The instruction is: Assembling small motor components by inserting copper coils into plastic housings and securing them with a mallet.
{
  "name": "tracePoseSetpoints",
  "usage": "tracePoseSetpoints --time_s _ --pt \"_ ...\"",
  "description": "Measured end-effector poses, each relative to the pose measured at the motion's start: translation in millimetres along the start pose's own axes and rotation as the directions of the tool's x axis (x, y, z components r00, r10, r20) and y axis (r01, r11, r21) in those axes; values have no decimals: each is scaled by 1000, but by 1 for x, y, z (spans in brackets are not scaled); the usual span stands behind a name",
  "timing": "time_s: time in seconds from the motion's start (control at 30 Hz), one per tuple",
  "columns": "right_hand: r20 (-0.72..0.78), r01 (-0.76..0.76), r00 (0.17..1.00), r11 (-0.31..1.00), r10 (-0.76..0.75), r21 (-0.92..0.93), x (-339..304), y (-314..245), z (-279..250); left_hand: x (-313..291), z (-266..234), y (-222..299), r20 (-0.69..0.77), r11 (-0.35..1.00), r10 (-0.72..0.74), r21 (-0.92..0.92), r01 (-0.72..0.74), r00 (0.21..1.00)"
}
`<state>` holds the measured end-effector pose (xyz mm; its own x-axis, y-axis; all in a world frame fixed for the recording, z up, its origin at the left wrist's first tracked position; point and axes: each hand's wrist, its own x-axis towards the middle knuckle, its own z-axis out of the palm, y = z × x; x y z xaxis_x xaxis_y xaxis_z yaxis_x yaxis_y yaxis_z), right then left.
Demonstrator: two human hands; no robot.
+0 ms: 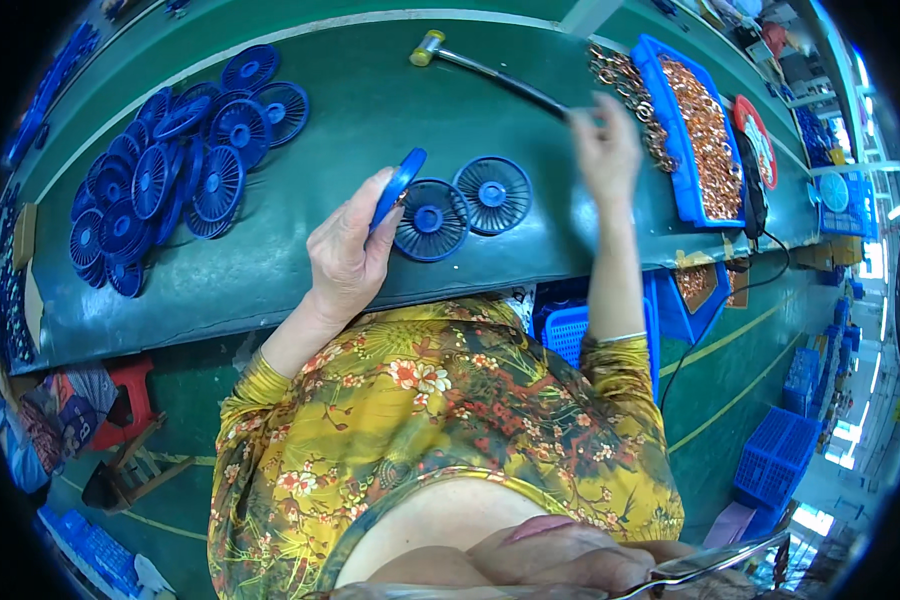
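Note:
My left hand (348, 240) is closed round the rim of a blue slotted disc (400, 188), tilted up on edge above the green table. Something small and copper-coloured shows by its fingertips, too small to make out. Just right of it, two more blue discs with hubs and spokes lie flat: a nearer one (429, 219) and another disc (493, 195) beside it. My right hand (607, 150) is raised over the table, its fingers smeared by motion. A hammer (495, 76) with yellow-ended head has its dark handle reaching to those fingers; whether they grip it, I cannot tell.
A heap of blue discs (155, 170) covers the table's left part. At the right stand a blue tray (682, 150) full of copper-coloured rings and a loose pile of rings (632, 95). Below the table's front edge are blue crates (568, 335) and a red stool (125, 400).

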<state>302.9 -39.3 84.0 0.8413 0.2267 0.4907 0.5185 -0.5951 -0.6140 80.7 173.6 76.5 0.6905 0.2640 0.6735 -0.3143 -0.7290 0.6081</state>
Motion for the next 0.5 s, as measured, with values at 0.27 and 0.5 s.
tracePoseSetpoints --time_s 0.27,0.5 --pt "-168 -252 968 685 188 -683 38 160 -41 -3 -16 -11 273 983 -74 183 24 959" --pt "-167 -161 983 762 70 -627 25 127 -31 9 -67 -62 -133 718 -176 660 220 975"
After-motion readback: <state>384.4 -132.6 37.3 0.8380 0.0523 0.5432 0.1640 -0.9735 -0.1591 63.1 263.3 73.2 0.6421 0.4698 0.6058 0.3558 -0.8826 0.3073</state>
